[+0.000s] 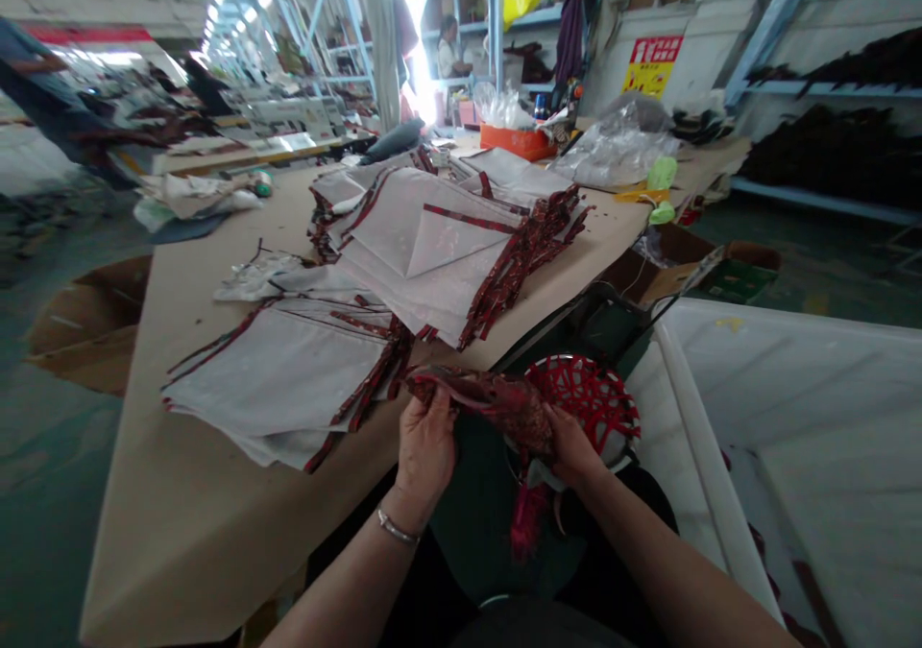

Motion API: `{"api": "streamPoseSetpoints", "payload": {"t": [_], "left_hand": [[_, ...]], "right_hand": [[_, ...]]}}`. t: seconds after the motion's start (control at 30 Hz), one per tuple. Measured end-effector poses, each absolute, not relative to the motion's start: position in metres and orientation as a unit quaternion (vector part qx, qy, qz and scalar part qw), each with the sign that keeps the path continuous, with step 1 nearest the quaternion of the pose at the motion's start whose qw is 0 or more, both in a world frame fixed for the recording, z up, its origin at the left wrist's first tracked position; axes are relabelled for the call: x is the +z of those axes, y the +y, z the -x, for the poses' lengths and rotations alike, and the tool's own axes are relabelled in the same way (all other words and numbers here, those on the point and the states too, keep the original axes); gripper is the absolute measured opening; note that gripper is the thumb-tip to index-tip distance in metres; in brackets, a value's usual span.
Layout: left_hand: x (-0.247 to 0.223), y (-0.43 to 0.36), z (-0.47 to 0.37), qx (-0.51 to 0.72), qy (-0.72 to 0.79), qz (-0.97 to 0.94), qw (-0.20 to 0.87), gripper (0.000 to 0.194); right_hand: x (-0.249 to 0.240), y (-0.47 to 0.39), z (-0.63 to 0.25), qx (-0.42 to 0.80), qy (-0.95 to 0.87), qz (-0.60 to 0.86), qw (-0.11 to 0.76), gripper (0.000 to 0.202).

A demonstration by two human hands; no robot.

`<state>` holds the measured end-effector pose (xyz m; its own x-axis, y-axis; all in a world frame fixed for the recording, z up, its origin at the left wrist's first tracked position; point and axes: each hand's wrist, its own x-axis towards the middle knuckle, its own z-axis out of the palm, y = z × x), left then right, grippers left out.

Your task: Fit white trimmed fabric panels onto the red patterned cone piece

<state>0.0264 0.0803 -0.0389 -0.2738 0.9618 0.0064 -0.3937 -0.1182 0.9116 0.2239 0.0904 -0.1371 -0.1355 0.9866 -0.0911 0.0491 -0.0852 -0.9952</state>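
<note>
Between my two hands a piece of dark red patterned fabric (504, 408) is stretched, in front of the table's near edge. My left hand (428, 437) pinches its left end, fingers closed. At the other end my right hand (572, 446) is wrapped round the cloth, its fingertips partly hidden. Just behind the right hand stands a round red lattice-topped stool or basket (591, 403). Close to the left hand lies a stack of pale fabric pieces with dark red edging (288, 365). A larger stack of the same pieces (432, 245) rests farther back.
Brown paper covers the table (194, 514). A large white bin (691, 437) stands close on my right. Cardboard boxes (93, 326) flank the table. An orange tray (515, 139) and plastic bags (612, 144) sit at the back. Other people work in the background.
</note>
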Motion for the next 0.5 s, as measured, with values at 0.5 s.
{"api": "streamPoseSetpoints", "payload": {"t": [0.5], "left_hand": [[0.057,0.077,-0.022,0.566,0.39,-0.586,0.428,0.018]], "right_hand": [[-0.03,0.126,-0.243,0.58,-0.559,0.343,0.483,0.022]]}}
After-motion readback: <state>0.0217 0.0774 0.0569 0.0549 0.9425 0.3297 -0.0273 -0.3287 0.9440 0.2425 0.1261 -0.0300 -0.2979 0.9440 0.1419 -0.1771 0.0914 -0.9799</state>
